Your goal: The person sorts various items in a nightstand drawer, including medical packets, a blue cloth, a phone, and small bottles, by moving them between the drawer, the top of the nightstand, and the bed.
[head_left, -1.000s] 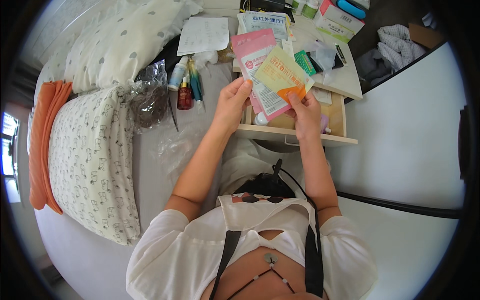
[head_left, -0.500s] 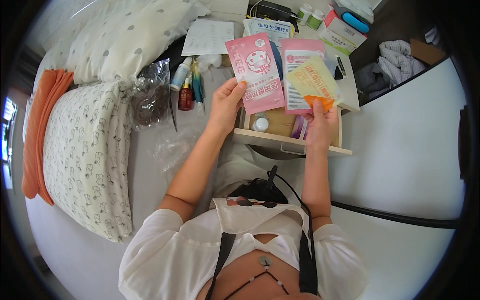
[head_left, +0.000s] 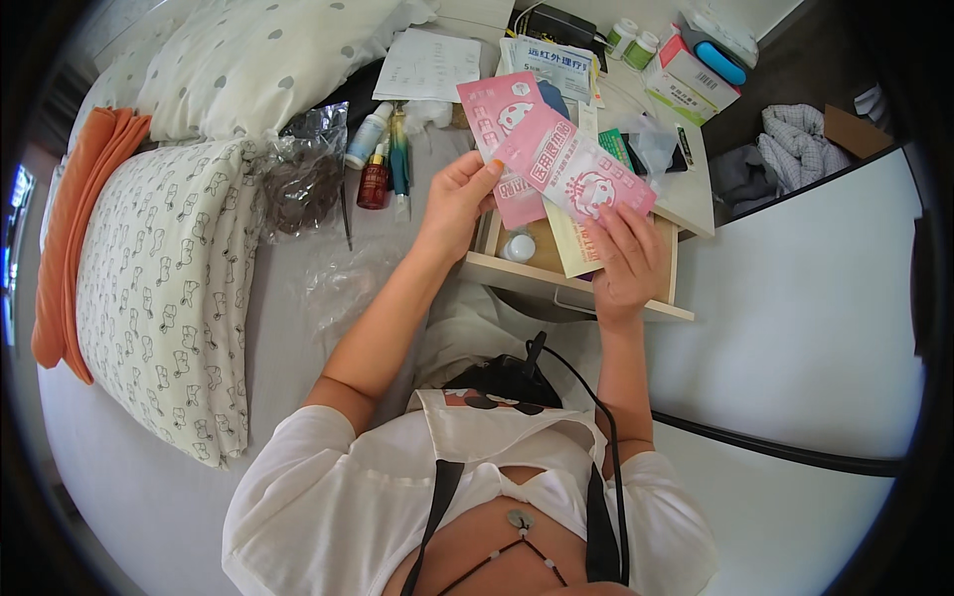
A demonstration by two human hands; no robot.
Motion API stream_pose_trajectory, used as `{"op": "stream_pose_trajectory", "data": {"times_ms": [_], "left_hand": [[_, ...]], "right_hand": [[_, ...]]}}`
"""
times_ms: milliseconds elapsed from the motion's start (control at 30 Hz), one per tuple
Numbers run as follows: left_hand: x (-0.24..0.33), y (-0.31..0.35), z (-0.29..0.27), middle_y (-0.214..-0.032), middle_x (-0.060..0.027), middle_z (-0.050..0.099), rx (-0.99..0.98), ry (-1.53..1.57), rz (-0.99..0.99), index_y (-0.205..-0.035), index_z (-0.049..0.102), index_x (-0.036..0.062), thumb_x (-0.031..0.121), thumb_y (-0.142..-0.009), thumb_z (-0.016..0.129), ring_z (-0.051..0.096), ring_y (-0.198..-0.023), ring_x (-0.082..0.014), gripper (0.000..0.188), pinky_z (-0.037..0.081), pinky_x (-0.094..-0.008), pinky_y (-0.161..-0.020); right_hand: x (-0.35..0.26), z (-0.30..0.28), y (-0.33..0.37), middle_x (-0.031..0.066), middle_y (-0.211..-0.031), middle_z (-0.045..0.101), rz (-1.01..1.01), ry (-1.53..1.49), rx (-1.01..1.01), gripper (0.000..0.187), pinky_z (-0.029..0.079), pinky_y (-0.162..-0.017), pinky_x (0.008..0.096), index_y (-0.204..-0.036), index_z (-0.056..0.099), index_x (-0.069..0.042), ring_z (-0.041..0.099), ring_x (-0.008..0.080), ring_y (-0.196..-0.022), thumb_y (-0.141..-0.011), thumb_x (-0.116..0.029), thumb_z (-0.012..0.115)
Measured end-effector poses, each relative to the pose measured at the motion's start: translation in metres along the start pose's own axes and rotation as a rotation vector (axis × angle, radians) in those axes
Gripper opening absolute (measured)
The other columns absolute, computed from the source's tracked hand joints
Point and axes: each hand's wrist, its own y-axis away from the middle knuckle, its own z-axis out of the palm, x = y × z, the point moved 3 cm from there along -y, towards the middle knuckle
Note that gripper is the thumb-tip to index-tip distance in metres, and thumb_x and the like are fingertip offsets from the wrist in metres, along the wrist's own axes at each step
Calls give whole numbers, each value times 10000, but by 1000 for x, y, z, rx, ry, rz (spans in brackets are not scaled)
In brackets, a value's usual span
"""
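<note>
My left hand (head_left: pixel 459 204) pinches a pink flat packet (head_left: pixel 500 99) with a cartoon figure. A second pink packet (head_left: pixel 571 164) lies slantwise across it, held by my right hand (head_left: pixel 628 260). Its left corner reaches my left thumb; whether that thumb also grips it I cannot tell. Under the second packet, a yellow packet (head_left: pixel 569 243) hangs in my right fingers, partly covered. Both hands are above a pulled-out wooden drawer (head_left: pixel 527 277), in which a small white-capped jar (head_left: pixel 518 247) stands.
Left of my hands lie a red dropper bottle (head_left: pixel 373 185), a blue-green tube (head_left: pixel 399 164), a white bottle (head_left: pixel 369 135) and a clear bag with brown contents (head_left: pixel 304 184). Behind are papers (head_left: pixel 427 65), green-labelled bottles (head_left: pixel 641 50) and a box (head_left: pixel 691 79). Folded bedding (head_left: pixel 164 288) lies left.
My right hand has turned its pink packet over to the cartoon side and brought it left, over the left hand's packet. The yellow packet has swung down beneath it.
</note>
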Motion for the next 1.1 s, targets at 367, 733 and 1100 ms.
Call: {"op": "stream_pose_trajectory", "data": {"times_ms": [367,733,1100], "left_hand": [[1,0,2,-924,-62,620,-23,43,-7,-1011,563,0,135,-863,534,598,-789,-114,202,496,-271,-718],[0,0,1,-806,-9,612,84,-46,28,-949,555,20,73,-831,548,545,-657,-46,129,423,-192,-594],[10,-6,-18,-836,-14,589,185,49,160,-911,536,27,51,-828,529,528,-694,-51,87,415,-191,-620]], "right_hand": [[-2,5,9,19,-974,626,16,31,-50,211,417,-840,354,-859,671,-93,554,192,-961,-672,-51,581],[-9,8,9,24,-996,619,-12,11,-77,227,423,-818,344,-872,673,-109,547,195,-961,-660,-72,603],[8,14,35,149,-1065,583,314,-701,-90,198,432,-849,373,-933,628,-29,533,294,-1030,-765,4,528]]}}
